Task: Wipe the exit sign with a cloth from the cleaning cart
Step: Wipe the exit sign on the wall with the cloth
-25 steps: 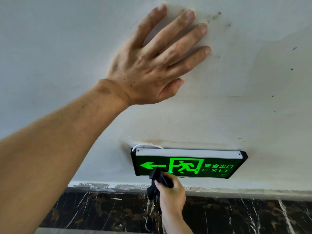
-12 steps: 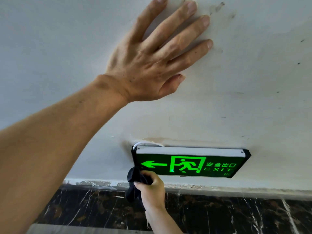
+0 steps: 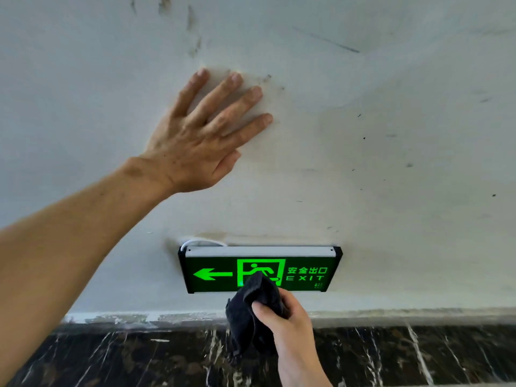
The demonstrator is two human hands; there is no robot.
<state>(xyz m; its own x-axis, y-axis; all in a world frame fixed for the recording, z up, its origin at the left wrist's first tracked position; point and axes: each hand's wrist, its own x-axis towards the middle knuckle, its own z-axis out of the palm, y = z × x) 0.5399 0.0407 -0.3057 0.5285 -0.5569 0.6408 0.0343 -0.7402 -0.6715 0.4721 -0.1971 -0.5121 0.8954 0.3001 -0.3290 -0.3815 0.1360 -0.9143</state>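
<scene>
A lit green exit sign [image 3: 304,270] with a left arrow, a running figure and the word EXIT is fixed low on a white wall. My right hand [image 3: 287,322] grips a bunched dark cloth [image 3: 251,305] just under the sign. The cloth's top corner presses on the sign's lower middle and covers part of the running figure. My left hand [image 3: 201,138] lies flat on the wall above and left of the sign, fingers spread, holding nothing.
The white wall [image 3: 391,163] carries scuffs and dark specks. A black marble skirting band [image 3: 111,356] with white veins runs below the sign. A white cable [image 3: 201,243] loops from the sign's top left corner.
My right hand carried the cloth from the sign's lower left corner rightward to its middle and up onto the face. The view tilted, so my left hand sits lower in frame.
</scene>
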